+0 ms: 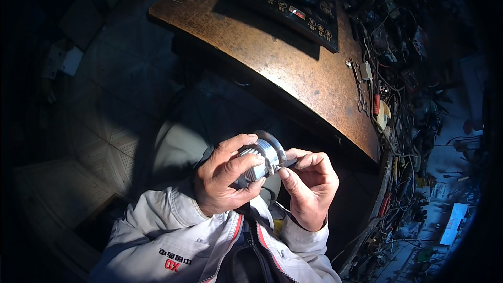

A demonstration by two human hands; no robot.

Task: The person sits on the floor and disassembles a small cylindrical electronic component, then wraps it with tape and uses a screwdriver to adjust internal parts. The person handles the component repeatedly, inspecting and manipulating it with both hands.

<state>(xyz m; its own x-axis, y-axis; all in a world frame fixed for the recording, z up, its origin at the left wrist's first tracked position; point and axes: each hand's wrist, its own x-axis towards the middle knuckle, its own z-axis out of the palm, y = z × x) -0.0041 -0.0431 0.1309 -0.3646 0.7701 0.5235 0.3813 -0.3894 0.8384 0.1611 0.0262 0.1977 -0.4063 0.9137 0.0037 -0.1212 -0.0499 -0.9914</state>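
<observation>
My left hand (pixel 228 175) grips a round silver metal part (pixel 268 153) with a ribbed side and a wider dark rim, held over my lap. Its fingers wrap round the ribbed body. My right hand (pixel 310 186) is closed in a pinch at the part's right edge. Between its thumb and forefinger sits a small, thin dark piece (pixel 288 163) touching or very near the metal part. Its exact kind cannot be made out.
A brown worn tabletop (pixel 262 55) lies ahead, its edge beyond my hands. On it sits a black induction cooktop (pixel 293 13) with a lit display. Scissors (pixel 362 102), a red-handled tool (pixel 376 104) and tangled cables (pixel 390 141) crowd the right side. Papers (pixel 454 224) lie far right.
</observation>
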